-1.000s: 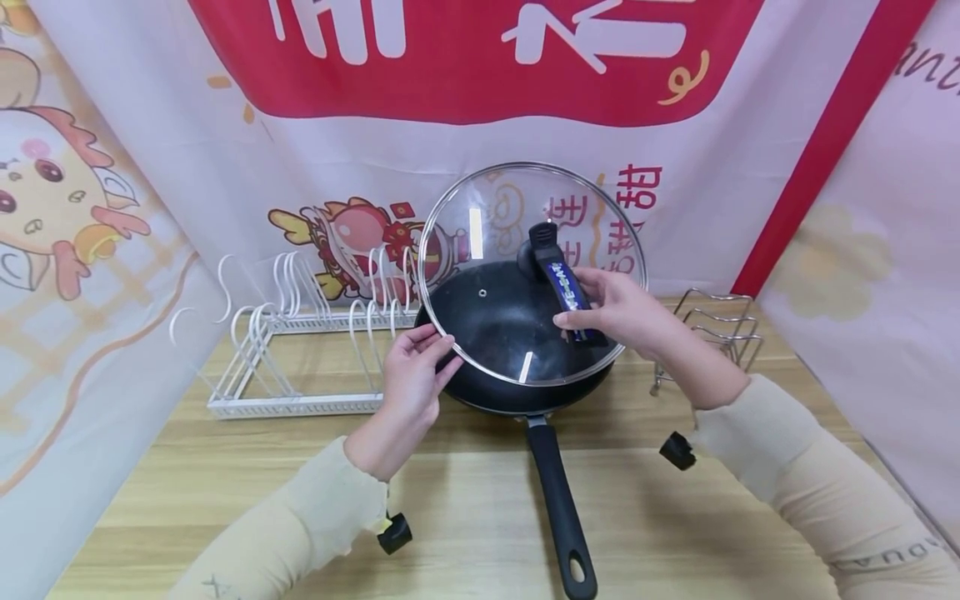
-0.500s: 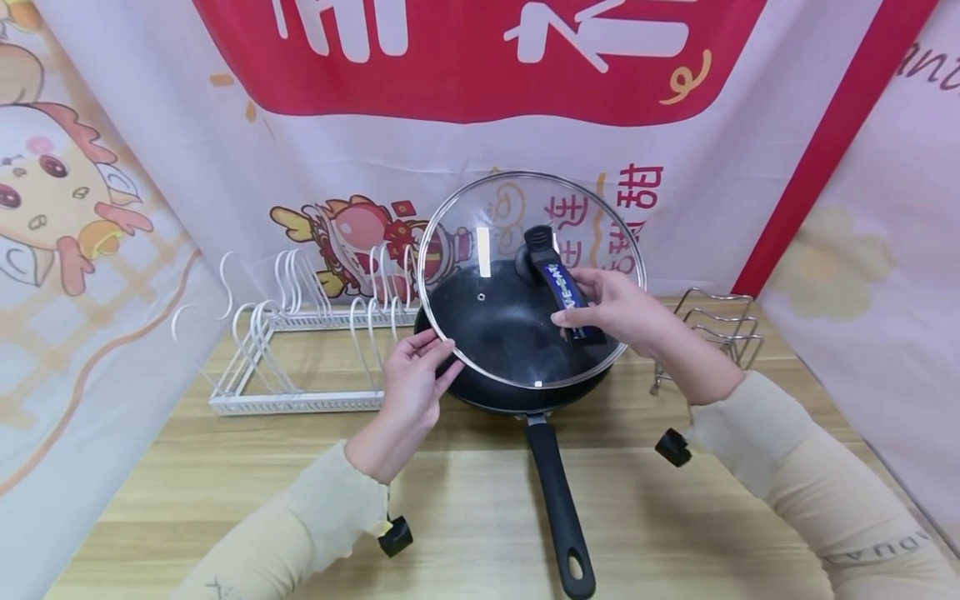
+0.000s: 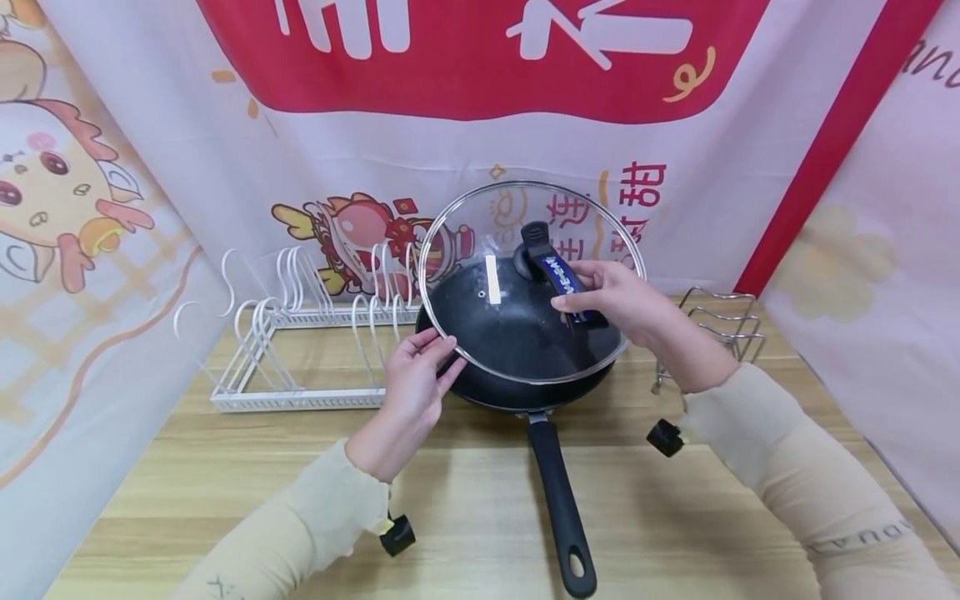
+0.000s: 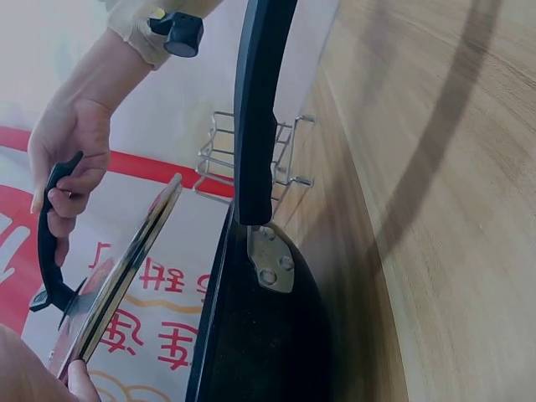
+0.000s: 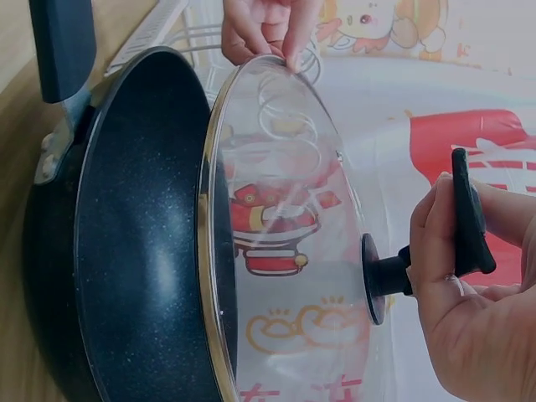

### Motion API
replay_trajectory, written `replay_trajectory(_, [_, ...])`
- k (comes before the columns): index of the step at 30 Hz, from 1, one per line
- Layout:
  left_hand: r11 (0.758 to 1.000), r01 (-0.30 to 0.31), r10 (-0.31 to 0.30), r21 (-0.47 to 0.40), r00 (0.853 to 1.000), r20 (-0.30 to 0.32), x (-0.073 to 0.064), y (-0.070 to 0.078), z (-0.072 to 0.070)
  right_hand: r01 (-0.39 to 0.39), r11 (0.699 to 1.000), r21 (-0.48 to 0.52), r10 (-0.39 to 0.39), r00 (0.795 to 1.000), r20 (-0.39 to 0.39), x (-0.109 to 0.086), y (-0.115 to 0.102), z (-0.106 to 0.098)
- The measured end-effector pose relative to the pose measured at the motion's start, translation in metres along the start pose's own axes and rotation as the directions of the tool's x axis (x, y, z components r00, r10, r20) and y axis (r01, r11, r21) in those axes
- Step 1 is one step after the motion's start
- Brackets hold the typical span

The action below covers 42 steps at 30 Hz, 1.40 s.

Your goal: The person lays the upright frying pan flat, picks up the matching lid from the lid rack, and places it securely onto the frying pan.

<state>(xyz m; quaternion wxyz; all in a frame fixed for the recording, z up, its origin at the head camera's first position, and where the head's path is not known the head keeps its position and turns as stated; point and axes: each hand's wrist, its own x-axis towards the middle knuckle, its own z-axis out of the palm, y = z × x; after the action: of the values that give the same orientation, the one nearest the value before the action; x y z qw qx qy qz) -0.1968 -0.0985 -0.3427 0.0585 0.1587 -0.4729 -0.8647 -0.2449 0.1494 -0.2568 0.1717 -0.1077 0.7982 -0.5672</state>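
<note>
A black frying pan (image 3: pixel 487 390) stands on the table, its long handle (image 3: pixel 555 500) toward me. Over it hangs a round glass lid (image 3: pixel 480 329) with a metal rim, a little tilted. In the left wrist view a gap shows between the lid's rim (image 4: pixel 126 272) and the pan (image 4: pixel 251 343). My right hand (image 3: pixel 618 304) grips the black lid handle (image 3: pixel 536 237), which bears a blue label. At the near left edge, my left hand (image 3: pixel 412 379) pinches the lid's rim between thumb and fingers. Through the glass the pan's dark inside shows.
A white wire rack (image 3: pixel 300 402) with upright loops stands left of the pan, close to my left hand. To the right is a small metal wire rack (image 3: pixel 723 321). A printed cloth (image 3: pixel 450 142) hangs behind, with more at both sides.
The lid's far edge has come down a little in the head view. My right hand has shifted slightly up with the lid handle; my left hand stays at the rim.
</note>
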Motion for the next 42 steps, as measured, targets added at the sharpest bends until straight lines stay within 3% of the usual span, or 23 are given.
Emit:
replay_trajectory(10, [0.999, 0.024, -0.024, -0.026, 1.000, -0.009, -0.004, 0.002, 0.003, -0.004, 0.997, 0.075, 0.004, 1.000, -0.007, 0.006, 0.002, -0.003])
replay_trajectory(28, [0.985, 0.130, -0.135, -0.117, 0.990, -0.038, -0.001, 0.001, -0.001, -0.035, 0.989, 0.146, 0.031, 0.999, 0.031, 0.014, 0.002, 0.000])
replay_trajectory(42, [0.976, 0.141, -0.151, -0.165, 0.987, -0.048, -0.002, -0.001, 0.000, -0.053, 0.977, 0.208, 0.044, 0.998, 0.048, 0.017, 0.002, 0.001])
